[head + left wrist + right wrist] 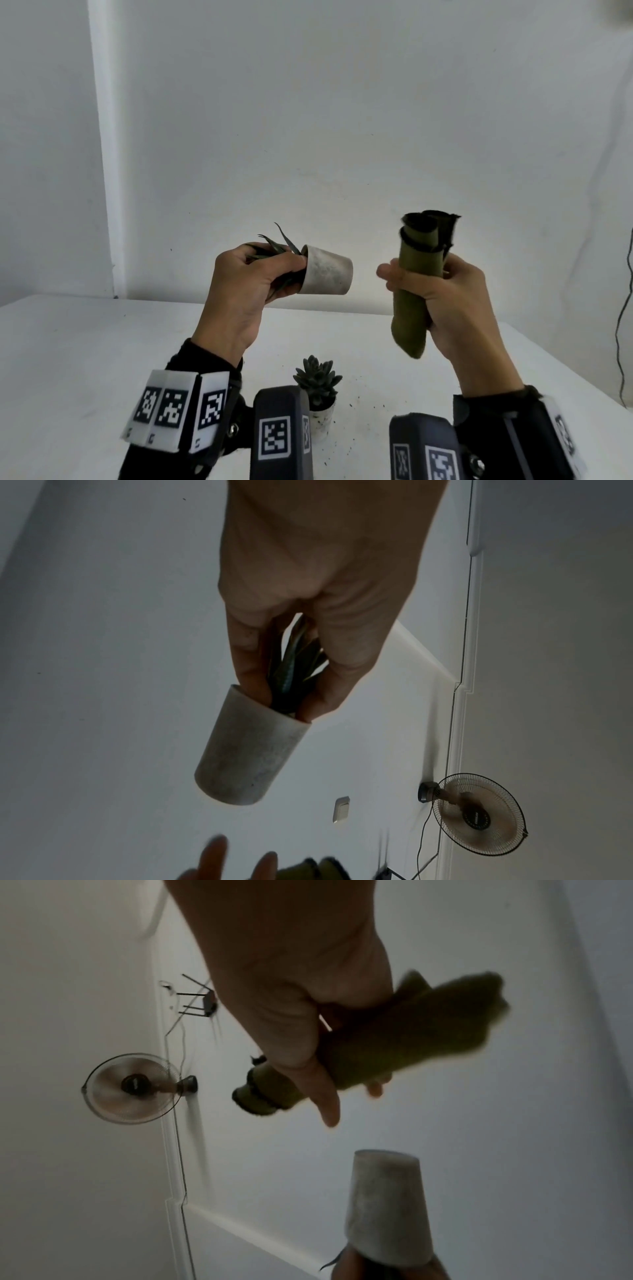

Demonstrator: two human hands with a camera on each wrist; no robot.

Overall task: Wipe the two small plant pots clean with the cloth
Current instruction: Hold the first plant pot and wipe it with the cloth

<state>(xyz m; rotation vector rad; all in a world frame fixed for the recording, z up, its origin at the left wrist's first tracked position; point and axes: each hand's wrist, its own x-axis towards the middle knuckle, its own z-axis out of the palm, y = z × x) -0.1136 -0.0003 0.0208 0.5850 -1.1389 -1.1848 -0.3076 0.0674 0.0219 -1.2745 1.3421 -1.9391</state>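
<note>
My left hand [253, 274] holds a small grey pot [327, 272] on its side in the air, fingers curled round its rim and the dark green leaves [274, 244]; the pot's base points right. The left wrist view shows the pot [251, 748] hanging from the fingers [246, 653]. My right hand [442, 291] grips a rolled olive-green cloth [416, 270] upright, a short gap to the right of the pot. The right wrist view shows the cloth [394, 1042] in the hand and the pot [385, 1204] below. A second small white pot with a succulent [317, 380] stands on the table between my wrists.
The white table [85, 359] runs up to a white wall. Specks of soil [352, 404] lie beside the standing pot. A black cable [621, 325] hangs at the far right. A wall fan [477, 814] and a light switch [341, 809] show on the wall.
</note>
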